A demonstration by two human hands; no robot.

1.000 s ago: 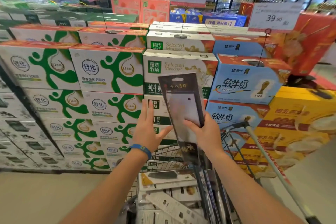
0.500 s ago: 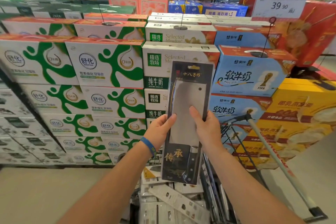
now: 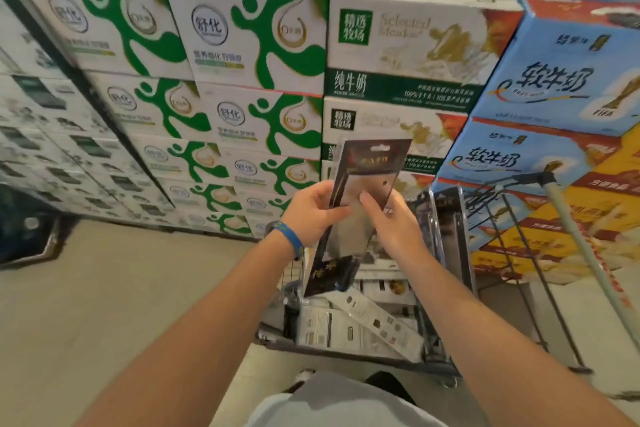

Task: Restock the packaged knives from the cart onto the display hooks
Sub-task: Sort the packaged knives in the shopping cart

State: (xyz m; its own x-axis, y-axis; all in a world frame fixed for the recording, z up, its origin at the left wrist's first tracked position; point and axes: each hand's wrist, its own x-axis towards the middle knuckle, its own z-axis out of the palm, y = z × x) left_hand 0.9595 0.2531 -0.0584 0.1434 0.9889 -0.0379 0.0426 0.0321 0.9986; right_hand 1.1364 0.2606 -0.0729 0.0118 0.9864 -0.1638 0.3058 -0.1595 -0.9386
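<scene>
I saw the left hand and the right hand pinch the packaged knife, tilted above the cart; its label was too blurred to read; the right forearm hid some packages inside.

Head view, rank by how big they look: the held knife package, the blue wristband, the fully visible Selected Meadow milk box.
1. Selected Meadow milk box
2. knife package, even though it is nearer the camera
3. blue wristband, clearly smallest
</scene>
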